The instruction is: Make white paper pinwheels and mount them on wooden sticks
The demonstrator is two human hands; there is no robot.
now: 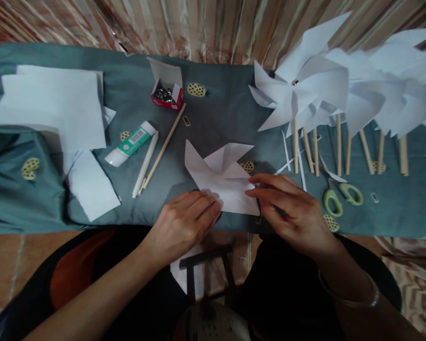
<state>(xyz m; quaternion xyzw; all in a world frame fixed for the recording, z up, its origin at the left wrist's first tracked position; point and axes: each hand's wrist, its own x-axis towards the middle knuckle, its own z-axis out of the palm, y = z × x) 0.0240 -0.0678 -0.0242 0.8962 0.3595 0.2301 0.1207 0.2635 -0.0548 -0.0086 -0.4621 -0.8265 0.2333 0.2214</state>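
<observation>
A partly folded white paper pinwheel (230, 192) lies near the table's front edge, with two of its blades standing up at the back. My left hand (189, 219) is closed on its lower left corner; the fingertips are pressed together there, and the thumb is mostly hidden. At the right side of the paper, my right hand (289, 208) has its fingers apart, two fingertips touching or just over the edge. Behind and left of the pinwheel rest a wooden stick (165, 146) and a white pen-like stick (145, 163).
An open red box of metal pins (167, 94) stands at the back. A glue tube (130, 143) and white paper sheets (57, 104) lie left. Finished pinwheels (314, 78) on sticks fill the back right. Green-handled scissors (333, 201) and paper strips (301, 173) lie right.
</observation>
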